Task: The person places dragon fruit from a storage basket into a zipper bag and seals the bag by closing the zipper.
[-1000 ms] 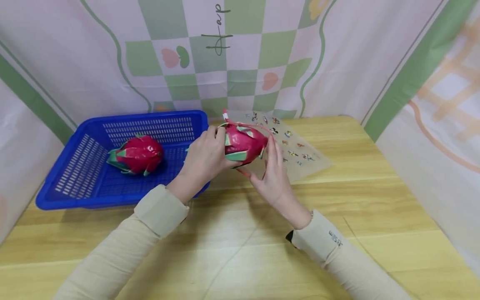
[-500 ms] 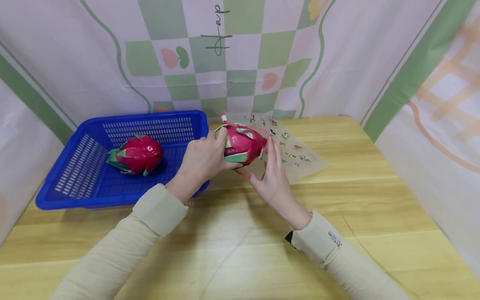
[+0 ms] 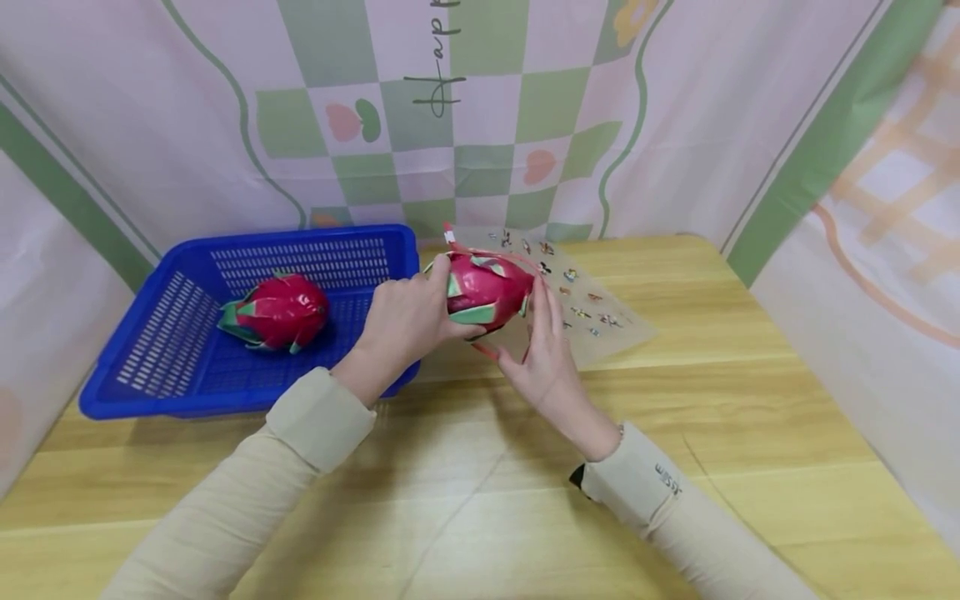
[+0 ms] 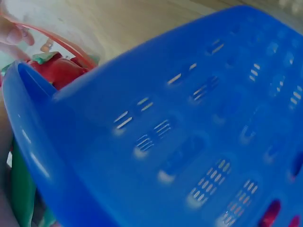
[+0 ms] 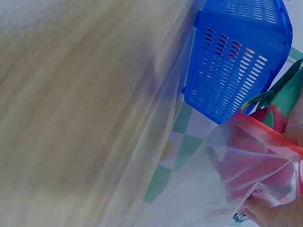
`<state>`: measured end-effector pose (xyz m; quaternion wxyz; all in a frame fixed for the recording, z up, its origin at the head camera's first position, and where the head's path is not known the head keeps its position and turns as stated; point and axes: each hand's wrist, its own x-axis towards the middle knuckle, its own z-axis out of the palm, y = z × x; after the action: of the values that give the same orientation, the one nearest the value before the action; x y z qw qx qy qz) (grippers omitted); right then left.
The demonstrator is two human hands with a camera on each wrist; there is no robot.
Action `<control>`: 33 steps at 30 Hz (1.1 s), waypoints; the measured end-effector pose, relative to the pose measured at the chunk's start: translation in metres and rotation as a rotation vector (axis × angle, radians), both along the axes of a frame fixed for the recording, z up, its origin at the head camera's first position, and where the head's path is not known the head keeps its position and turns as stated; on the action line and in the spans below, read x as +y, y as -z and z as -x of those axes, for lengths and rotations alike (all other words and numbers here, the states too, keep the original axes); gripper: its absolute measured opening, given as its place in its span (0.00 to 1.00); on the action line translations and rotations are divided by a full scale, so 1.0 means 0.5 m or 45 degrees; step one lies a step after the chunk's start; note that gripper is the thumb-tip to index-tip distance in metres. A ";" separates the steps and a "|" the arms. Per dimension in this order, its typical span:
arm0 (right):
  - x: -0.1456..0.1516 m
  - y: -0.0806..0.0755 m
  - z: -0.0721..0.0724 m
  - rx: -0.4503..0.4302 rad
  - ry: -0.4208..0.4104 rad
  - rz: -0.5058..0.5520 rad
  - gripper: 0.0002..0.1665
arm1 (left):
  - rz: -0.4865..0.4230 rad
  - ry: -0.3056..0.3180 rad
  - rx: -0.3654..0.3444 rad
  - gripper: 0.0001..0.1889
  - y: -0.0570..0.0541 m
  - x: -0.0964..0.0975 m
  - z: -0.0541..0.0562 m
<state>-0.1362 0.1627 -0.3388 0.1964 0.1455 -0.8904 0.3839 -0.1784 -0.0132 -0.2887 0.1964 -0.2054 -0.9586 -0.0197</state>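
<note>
A red dragon fruit with green scales (image 3: 491, 287) is gripped from its left end by my left hand (image 3: 405, 317), thumb below and fingers over the top. My right hand (image 3: 551, 367) holds open the mouth of a clear zip bag (image 3: 611, 321) with a red zip edge and small printed pictures. In the right wrist view the fruit's red end shows through the plastic of the bag (image 5: 189, 203), its green leaves (image 5: 286, 99) sticking out above the red edge. The left wrist view shows mostly the blue basket (image 4: 118, 156), with a bit of red fruit (image 4: 59, 71) behind its rim.
To the left stands the blue plastic basket (image 3: 187, 406), holding a second dragon fruit (image 3: 283, 311). Both are on a wooden table (image 3: 465, 517). A patterned cloth (image 3: 487, 108) hangs behind the table and along its sides.
The bag's printed side has shifted slightly left. Both hands keep their hold, and the fruit stays nearly in place at the bag's mouth. The head view has tilted slightly.
</note>
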 end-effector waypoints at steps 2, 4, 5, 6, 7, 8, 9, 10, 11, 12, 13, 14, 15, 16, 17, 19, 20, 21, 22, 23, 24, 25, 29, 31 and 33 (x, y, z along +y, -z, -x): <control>0.001 0.000 -0.001 -0.014 0.000 0.002 0.56 | -0.032 0.002 -0.031 0.42 0.000 0.000 0.000; 0.001 0.000 -0.002 -0.022 0.001 0.001 0.56 | -0.047 0.014 -0.044 0.40 0.001 -0.001 0.000; 0.002 0.000 -0.002 -0.020 0.002 -0.001 0.56 | -0.051 0.022 -0.049 0.39 0.002 -0.001 0.001; 0.002 0.002 -0.001 -0.016 0.001 0.001 0.56 | -0.056 0.030 -0.051 0.39 0.003 -0.002 0.001; 0.002 0.003 0.000 -0.010 0.001 0.001 0.56 | -0.062 0.038 -0.054 0.39 0.004 -0.002 0.001; 0.003 0.005 0.000 -0.006 -0.001 0.004 0.56 | -0.070 0.047 -0.054 0.39 0.006 -0.002 0.001; 0.003 0.006 0.000 -0.003 0.000 0.009 0.56 | -0.083 0.054 -0.058 0.39 0.007 -0.002 0.002; 0.003 0.007 0.001 0.002 0.000 0.013 0.56 | -0.094 0.059 -0.067 0.40 0.008 -0.002 0.002; 0.003 0.009 0.001 0.005 0.000 0.019 0.56 | -0.109 0.064 -0.077 0.40 0.009 -0.002 0.002; 0.004 0.010 0.001 0.011 -0.001 0.025 0.55 | -0.125 0.071 -0.087 0.40 0.010 -0.001 0.002; 0.004 0.011 0.000 0.013 0.000 0.029 0.55 | -0.140 0.080 -0.092 0.41 0.010 -0.001 0.002; 0.004 0.011 0.000 0.012 0.000 0.035 0.55 | -0.153 0.088 -0.096 0.41 0.011 -0.001 0.002; 0.004 0.011 0.000 0.012 0.004 0.035 0.55 | -0.164 0.094 -0.106 0.41 0.012 -0.001 0.002; 0.004 0.012 -0.001 0.012 0.005 0.037 0.55 | -0.170 0.102 -0.110 0.40 0.012 0.000 0.002; 0.004 0.012 -0.001 0.010 0.007 0.039 0.54 | -0.179 0.109 -0.117 0.40 0.013 0.000 0.003; 0.003 0.011 -0.002 0.014 0.012 0.032 0.54 | -0.183 0.121 -0.128 0.38 0.014 -0.001 0.004; 0.003 0.011 -0.002 0.010 0.013 0.032 0.55 | -0.180 0.127 -0.132 0.38 0.014 -0.001 0.004; 0.002 0.011 -0.002 0.010 0.014 0.030 0.55 | -0.175 0.133 -0.133 0.37 0.014 -0.001 0.003; 0.002 0.010 -0.002 0.007 0.015 0.029 0.55 | -0.168 0.140 -0.128 0.37 0.014 -0.002 0.003; 0.002 0.010 -0.003 0.004 0.016 0.029 0.55 | -0.160 0.146 -0.126 0.37 0.014 -0.002 0.002; 0.002 0.010 -0.003 0.002 0.016 0.027 0.55 | -0.151 0.153 -0.118 0.37 0.014 -0.002 0.001; 0.002 0.010 -0.002 -0.006 0.015 0.030 0.55 | -0.144 0.159 -0.111 0.36 0.014 -0.003 0.001; 0.002 0.010 -0.001 -0.038 0.015 0.040 0.55 | -0.133 0.169 -0.112 0.36 0.015 -0.004 -0.001; 0.002 0.010 0.000 -0.038 0.018 0.033 0.55 | -0.128 0.158 -0.129 0.37 0.015 -0.004 -0.001; 0.002 0.010 0.000 -0.032 0.024 0.023 0.53 | -0.115 0.140 -0.142 0.38 0.015 -0.004 -0.001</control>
<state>-0.1360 0.1637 -0.3436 0.1903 0.1305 -0.8906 0.3918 -0.1777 -0.0152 -0.2965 0.1505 -0.2472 -0.9534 -0.0849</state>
